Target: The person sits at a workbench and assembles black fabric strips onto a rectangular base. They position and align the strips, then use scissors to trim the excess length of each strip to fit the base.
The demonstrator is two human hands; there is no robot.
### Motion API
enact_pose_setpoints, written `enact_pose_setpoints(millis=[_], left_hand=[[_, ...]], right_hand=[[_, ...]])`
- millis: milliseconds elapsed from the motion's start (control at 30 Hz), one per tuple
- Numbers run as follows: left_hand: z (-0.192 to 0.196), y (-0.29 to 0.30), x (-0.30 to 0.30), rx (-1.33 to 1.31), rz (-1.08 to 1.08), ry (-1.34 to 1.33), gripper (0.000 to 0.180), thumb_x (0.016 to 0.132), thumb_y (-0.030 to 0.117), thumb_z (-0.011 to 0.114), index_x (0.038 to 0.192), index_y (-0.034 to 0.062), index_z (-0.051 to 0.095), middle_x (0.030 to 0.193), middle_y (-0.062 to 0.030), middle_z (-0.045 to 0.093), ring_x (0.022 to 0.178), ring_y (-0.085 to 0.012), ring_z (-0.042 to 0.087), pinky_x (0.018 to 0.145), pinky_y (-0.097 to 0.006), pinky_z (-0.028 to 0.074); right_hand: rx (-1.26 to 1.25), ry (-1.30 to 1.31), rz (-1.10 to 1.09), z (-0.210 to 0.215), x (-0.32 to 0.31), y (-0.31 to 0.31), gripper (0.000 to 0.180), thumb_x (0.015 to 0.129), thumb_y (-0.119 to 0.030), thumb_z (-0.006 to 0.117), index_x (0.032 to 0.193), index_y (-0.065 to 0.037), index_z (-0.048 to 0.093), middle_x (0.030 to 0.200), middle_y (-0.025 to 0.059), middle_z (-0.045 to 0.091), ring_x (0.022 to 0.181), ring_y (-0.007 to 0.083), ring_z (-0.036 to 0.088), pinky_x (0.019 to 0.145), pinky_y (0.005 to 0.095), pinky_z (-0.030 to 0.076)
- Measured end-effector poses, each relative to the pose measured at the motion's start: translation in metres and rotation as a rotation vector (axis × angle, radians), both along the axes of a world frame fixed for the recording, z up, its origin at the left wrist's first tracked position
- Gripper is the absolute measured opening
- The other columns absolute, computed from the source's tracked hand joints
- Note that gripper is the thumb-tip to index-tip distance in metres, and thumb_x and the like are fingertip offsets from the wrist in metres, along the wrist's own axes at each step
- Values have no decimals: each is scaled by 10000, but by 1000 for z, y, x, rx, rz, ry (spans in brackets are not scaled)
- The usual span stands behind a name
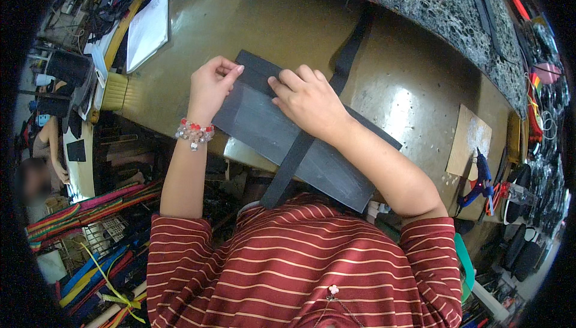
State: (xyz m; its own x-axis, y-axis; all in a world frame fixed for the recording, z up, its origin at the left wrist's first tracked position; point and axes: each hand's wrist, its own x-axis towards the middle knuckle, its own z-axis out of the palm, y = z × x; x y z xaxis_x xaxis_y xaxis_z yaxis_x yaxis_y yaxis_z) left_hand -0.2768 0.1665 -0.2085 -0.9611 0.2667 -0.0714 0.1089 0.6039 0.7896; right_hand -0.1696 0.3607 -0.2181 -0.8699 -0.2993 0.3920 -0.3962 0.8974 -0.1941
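A dark grey rectangular panel (264, 125) lies slanted on the brown worktable (408, 82), hanging over its near edge. A black strap (348, 52) runs across the panel from the far side down toward my body. My left hand (210, 88) pinches the panel's far left corner with closed fingers. My right hand (307, 101) presses flat on the panel and the strap near the top edge. A beaded bracelet (194, 132) is on my left wrist.
White paper sheets (147, 28) and a yellow brush (114, 91) lie at the table's left. A cardboard piece (469, 139) and a blue glue gun (482, 178) sit at the right. Dark mesh fabric (432, 4) lies behind. Colourful straps (90, 208) pile below left, by a seated person (42, 166).
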Motion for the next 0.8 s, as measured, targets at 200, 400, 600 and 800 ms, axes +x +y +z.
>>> enact_pose_setpoints(millis=[200,400,600,800], left_hand=[[-1,5,3,-181,-29,152,146,836,145,677,890,12,655,790,-64,664,659,-186,625,617,-301,507],[-6,-2,5,-300,-613,699,345,817,-11,542,1152,29,612,1235,-130,589,1172,-284,534,1021,-389,418],[-5,-19,7,-356,-699,555,518,834,-21,481,1350,34,476,1419,-147,450,1335,-275,403,1142,-394,299],[-20,3,35,-389,-575,584,515,824,2,464,1337,-42,460,1408,-201,447,1319,-305,422,1139,-378,302]], right_hand=[[2,18,3,-3,2,1,384,797,-259,666,1137,-84,634,963,38,535,891,211,512,766,330,433],[55,70,36,-4,0,0,294,810,-227,586,1025,-39,653,926,42,537,881,207,522,715,338,444],[362,-62,-13,16,76,23,471,788,-142,536,1215,53,567,1203,139,566,1053,233,541,845,304,473],[361,-277,-186,38,130,85,286,834,-115,532,1080,-6,628,1126,147,614,1007,255,611,829,359,516]])
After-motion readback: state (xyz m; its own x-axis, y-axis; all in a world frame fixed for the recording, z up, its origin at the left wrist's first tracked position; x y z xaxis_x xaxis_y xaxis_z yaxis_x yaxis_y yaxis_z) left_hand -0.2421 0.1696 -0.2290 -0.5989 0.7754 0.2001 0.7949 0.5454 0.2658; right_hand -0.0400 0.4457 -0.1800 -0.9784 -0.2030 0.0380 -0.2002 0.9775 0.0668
